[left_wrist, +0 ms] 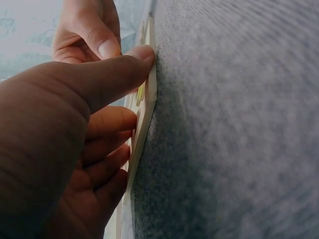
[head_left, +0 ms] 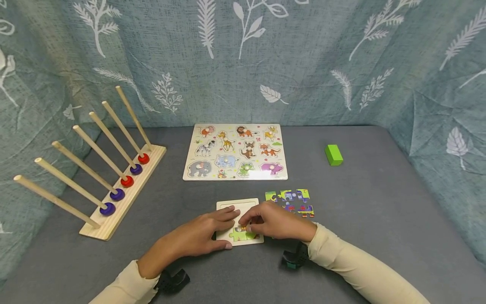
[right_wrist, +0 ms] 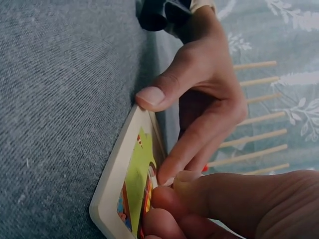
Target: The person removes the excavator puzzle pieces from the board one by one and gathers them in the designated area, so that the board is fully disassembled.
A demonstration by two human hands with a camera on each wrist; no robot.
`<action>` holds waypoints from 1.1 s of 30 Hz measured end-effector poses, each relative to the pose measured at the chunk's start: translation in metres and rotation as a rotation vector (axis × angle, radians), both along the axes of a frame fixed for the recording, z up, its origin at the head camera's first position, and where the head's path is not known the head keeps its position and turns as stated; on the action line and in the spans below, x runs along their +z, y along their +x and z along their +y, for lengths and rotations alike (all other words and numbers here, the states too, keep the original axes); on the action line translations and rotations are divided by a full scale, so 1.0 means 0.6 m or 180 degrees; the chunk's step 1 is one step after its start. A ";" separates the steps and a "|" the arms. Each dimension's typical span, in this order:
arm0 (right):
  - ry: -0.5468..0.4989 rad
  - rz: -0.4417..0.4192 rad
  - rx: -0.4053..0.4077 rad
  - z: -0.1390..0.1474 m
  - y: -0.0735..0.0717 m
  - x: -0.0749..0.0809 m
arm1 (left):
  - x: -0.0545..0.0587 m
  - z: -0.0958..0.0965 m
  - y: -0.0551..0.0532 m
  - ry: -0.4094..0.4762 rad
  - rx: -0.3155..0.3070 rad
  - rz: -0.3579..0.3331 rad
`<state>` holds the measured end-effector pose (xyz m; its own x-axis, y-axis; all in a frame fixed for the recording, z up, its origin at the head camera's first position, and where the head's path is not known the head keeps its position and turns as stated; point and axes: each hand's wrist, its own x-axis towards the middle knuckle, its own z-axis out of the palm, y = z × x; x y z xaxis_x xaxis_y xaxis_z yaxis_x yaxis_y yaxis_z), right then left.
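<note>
A small wooden puzzle tray (head_left: 243, 206) lies on the table in front of me, with joined green pieces (head_left: 240, 235) in its near part. My left hand (head_left: 201, 232) rests on the tray's left side, fingers extended over it and thumb at the near edge. Over the tray, my right hand (head_left: 279, 220) pinches a small puzzle piece with red and yellow on it (right_wrist: 148, 194) between thumb and fingertips, against the green pieces. The fingers hide most of that piece. Loose jigsaw pieces (head_left: 287, 195) lie just right of the tray, some partly behind my right hand.
Behind the tray lies an animal peg puzzle board (head_left: 235, 152). A wooden stand with upright pegs (head_left: 125, 202) and red and purple rings is at the left. A green block (head_left: 333, 155) sits at the back right. A patterned curtain (head_left: 303, 63) hangs behind the table.
</note>
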<state>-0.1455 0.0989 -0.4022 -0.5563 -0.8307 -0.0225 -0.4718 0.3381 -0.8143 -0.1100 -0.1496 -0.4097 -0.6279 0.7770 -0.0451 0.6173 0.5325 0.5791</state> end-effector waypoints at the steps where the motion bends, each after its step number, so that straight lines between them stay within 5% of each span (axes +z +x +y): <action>1: 0.0001 -0.0009 0.0003 0.000 0.000 0.000 | 0.000 0.000 0.000 0.0000 -0.0001 0.0007; 21: 0.0044 0.0211 0.0068 -0.010 0.004 0.003 | 0.002 0.002 0.000 -0.0018 0.0019 -0.0015; 33: 0.0007 -0.0125 0.0103 -0.017 0.007 0.000 | -0.002 0.002 0.000 0.0028 0.0051 -0.0001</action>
<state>-0.1415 0.0888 -0.4020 -0.5277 -0.8482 -0.0457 -0.4504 0.3250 -0.8316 -0.1102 -0.1484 -0.4109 -0.6404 0.7671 -0.0386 0.6084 0.5373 0.5841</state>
